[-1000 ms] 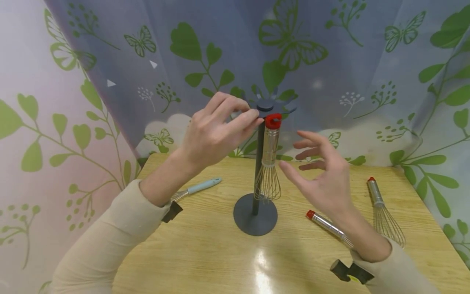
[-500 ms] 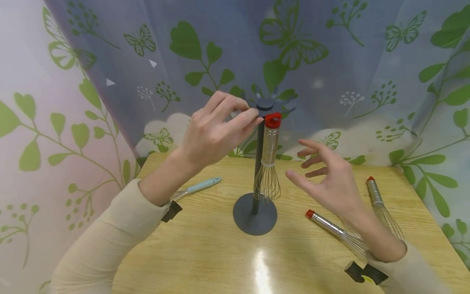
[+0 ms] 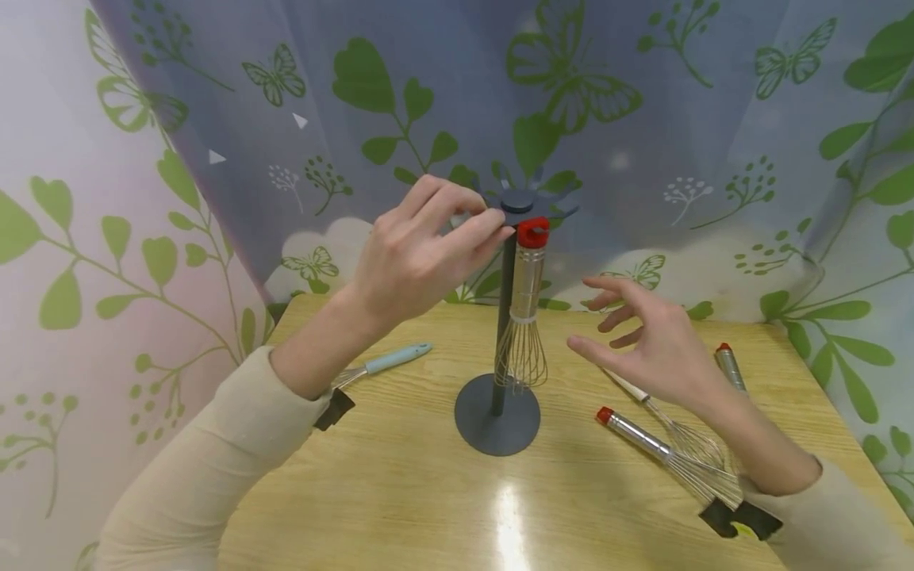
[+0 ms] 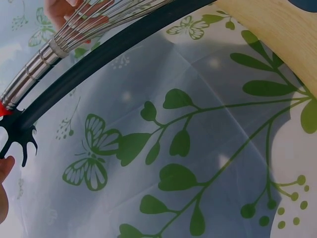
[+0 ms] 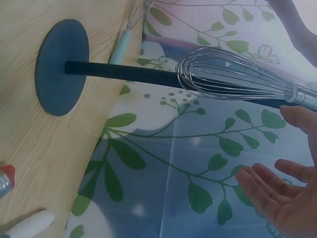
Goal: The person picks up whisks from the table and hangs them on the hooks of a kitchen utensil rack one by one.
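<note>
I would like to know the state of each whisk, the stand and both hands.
Stand: upright on the table
Middle whisk: hanging from the stand, handle up
Blue whisk: lying on the table, partly hidden
White whisk: lying on the table, partly hidden
Near red-ended whisk: lying on the table
Far red-ended whisk: lying on the table, mostly hidden
Left hand: pinching the stand's top edge
Right hand: holding nothing

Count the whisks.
5: hanging whisk at the stand; blue-handled whisk, left; white-handled whisk, near red-tipped whisk, and far red-tipped whisk (partly behind an arm), right. Others may be hidden.
</note>
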Motion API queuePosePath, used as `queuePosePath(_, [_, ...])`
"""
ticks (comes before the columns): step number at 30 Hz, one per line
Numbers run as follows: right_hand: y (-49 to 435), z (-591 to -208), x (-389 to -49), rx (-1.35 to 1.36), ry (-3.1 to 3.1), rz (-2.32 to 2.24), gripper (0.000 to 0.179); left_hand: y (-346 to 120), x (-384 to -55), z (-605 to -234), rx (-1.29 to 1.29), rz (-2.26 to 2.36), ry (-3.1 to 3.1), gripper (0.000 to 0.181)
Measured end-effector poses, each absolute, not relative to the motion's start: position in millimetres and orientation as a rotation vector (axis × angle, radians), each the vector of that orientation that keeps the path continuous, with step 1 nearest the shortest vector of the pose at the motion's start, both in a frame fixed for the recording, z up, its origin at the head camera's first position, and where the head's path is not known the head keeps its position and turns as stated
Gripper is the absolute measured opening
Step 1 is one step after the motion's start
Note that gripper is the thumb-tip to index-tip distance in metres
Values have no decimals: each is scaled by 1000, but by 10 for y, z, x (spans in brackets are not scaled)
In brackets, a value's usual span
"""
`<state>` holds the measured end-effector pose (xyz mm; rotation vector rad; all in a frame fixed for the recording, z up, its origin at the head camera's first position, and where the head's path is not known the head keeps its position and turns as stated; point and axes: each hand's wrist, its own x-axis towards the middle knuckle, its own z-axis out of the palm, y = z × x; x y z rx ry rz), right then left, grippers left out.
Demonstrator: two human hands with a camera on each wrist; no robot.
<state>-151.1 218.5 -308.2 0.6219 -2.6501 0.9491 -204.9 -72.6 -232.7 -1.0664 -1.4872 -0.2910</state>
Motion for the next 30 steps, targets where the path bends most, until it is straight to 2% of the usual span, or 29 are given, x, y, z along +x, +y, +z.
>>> queuePosePath(30, [2643,-3359,-1619,717,-2902,895,65,-715,-2047,-2339,-1053,-302,-1468,6])
